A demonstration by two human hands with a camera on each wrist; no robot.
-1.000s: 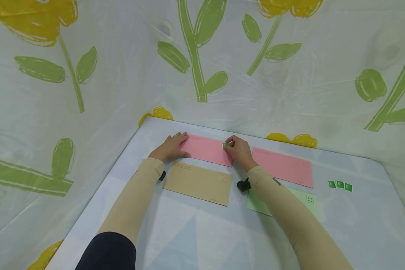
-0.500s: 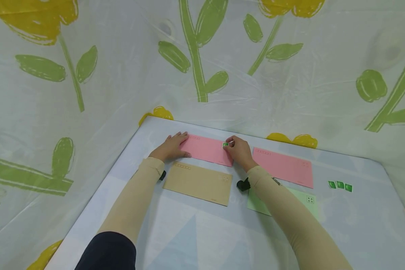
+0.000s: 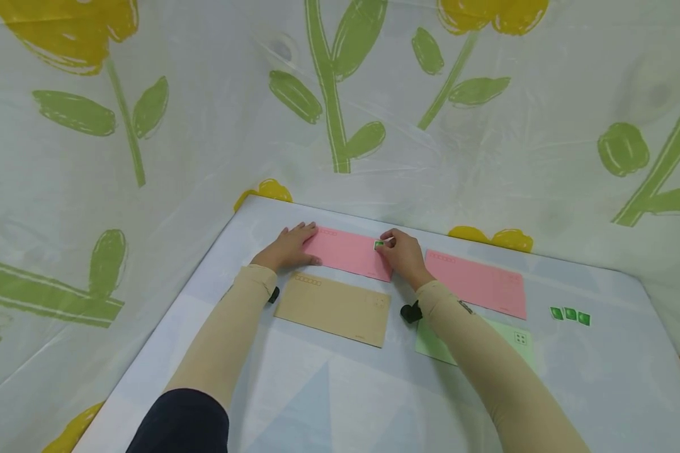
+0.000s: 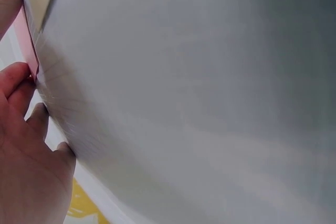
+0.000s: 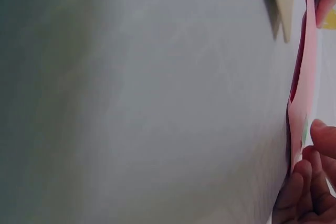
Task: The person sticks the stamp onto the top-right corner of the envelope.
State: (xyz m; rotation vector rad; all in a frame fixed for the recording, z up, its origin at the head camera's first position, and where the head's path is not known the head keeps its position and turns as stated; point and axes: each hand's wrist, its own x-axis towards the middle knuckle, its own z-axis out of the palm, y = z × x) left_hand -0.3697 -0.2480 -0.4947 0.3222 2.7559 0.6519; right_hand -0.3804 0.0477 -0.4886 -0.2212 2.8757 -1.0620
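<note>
Pale table [image 3: 600, 377], flower-print curtain [image 3: 204, 126] behind, pink envelope [image 3: 345, 253] at far left.
The left hand [image 3: 286, 247], spread, rests on its left end; the right hand [image 3: 403, 253] pinches a green stamp [image 3: 378, 244] at its far right corner. Should the left ease off, the envelope might slide, skewing the stamp; farther right, the sleeve [image 3: 481, 352] could nudge the green envelope [image 3: 436, 343].
</note>
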